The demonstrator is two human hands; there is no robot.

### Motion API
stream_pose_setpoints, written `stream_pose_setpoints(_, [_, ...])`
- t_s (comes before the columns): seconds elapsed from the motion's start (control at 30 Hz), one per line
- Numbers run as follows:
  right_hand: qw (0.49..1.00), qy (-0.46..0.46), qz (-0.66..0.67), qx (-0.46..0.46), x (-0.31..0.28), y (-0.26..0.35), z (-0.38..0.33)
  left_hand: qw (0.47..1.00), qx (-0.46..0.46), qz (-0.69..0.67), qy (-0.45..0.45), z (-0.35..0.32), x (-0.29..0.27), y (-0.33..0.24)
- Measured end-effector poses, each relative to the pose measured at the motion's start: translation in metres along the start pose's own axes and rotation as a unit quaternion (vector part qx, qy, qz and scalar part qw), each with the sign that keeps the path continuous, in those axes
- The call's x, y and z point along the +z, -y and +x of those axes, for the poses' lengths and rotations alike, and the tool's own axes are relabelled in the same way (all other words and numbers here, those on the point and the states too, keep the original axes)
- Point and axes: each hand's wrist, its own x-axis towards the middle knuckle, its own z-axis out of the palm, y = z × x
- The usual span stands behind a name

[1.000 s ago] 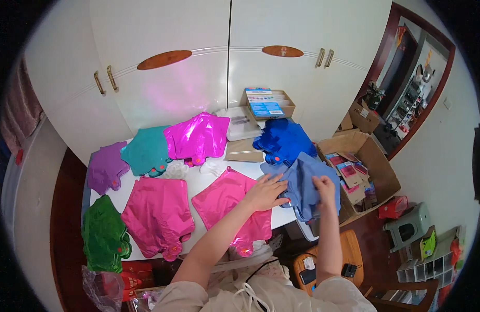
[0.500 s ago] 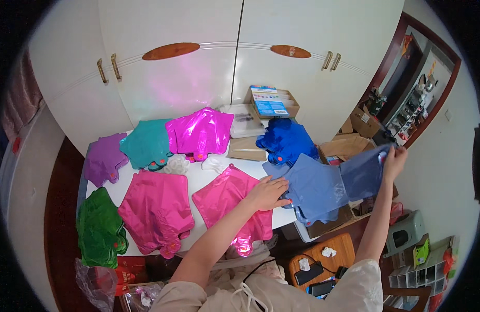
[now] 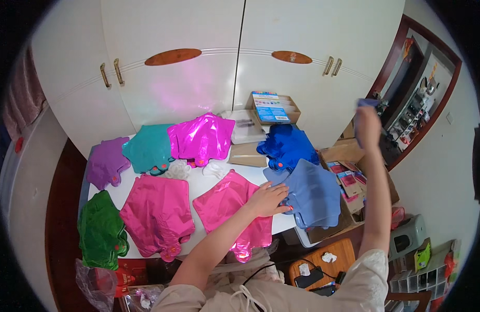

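My left hand (image 3: 270,199) lies with its fingers stretched out on the left edge of a stack of flat, greyish-blue foil balloons (image 3: 317,192). My right hand (image 3: 368,127) is raised high at the right, closed and blurred by motion. A folded greyish-blue foil balloon (image 3: 368,103) shows at its fingers. Beside my left wrist lies a shiny pink foil balloon (image 3: 227,200), and behind the greyish-blue stack sits a dark blue pile of foil balloons (image 3: 287,145).
More flat foil balloons lie on the white table (image 3: 200,229): a pink pile (image 3: 157,210), a green pile (image 3: 100,226), a purple one (image 3: 107,161), a teal one (image 3: 146,148) and a magenta one (image 3: 201,135). An open cardboard box (image 3: 378,182) holding packets stands at the right. Wardrobe doors (image 3: 172,86) rise behind.
My right hand has swung up and left from the right side, carrying the greyish-blue balloon off the stack. The box's contents are now uncovered. My left hand has stayed on the stack.
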Motion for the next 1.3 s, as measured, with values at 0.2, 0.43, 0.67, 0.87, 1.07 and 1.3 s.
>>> stream_pose_setpoints(0.2, [0.967,0.239,0.051,-0.070,0.129,0.093,-0.110,0.999,-0.025,0.023,-0.012,0.003,-0.020,0.000])
stream_pose_setpoints(0.43, [0.941,0.337,0.042,-0.013,0.152,0.165,-0.132,0.980,-0.154,0.094,0.089,-0.070,-0.076,0.012])
stream_pose_setpoints(0.67, [0.939,0.339,0.052,-0.006,0.167,0.161,-0.137,0.971,-0.183,0.150,0.037,-0.070,-0.045,0.024])
stream_pose_setpoints(0.87, [0.926,0.302,0.154,0.168,0.167,0.157,-0.133,0.977,-0.167,0.129,0.022,-0.039,-0.076,0.032])
stream_pose_setpoints(1.07, [0.864,0.283,0.270,0.317,0.187,0.134,-0.138,0.987,-0.116,0.110,-0.023,0.029,-0.084,0.058])
stream_pose_setpoints(1.3, [0.714,0.242,0.486,0.442,0.188,0.120,-0.139,0.987,-0.105,0.120,0.020,0.078,-0.039,0.085])
